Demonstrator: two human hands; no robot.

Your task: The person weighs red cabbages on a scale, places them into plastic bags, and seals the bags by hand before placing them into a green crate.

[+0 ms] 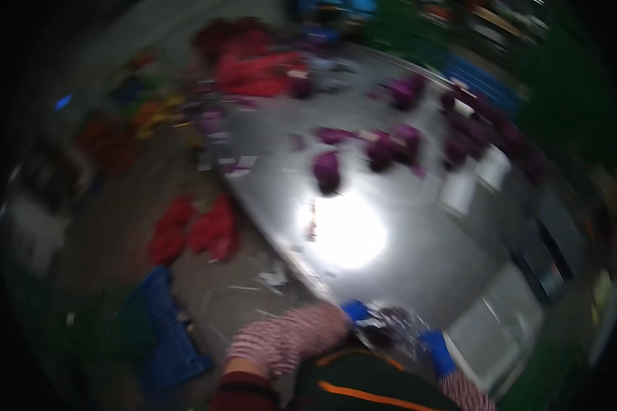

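My left hand (355, 311), in a blue glove with a striped sleeve, is at the table's near edge. My right hand (439, 352), also blue-gloved, is a little to its right. Between them stretches a shiny clear plastic bag (408, 320) with something dark, perhaps purple, in or behind it. Both hands appear closed on the plastic, though blur hides the separate fingers. Further up the metal table (404, 246) sit round purple heads that look like red cabbages, among them a single one (327, 171) and a pair (393, 146).
More purple heads (483, 127) line the table's far right side. White blocks (474, 179) and a pale tray (493, 329) lie on the right. Red net sacks (260, 72) are at the far end, with others (195, 229) on the floor. A blue crate (164, 335) stands at lower left.
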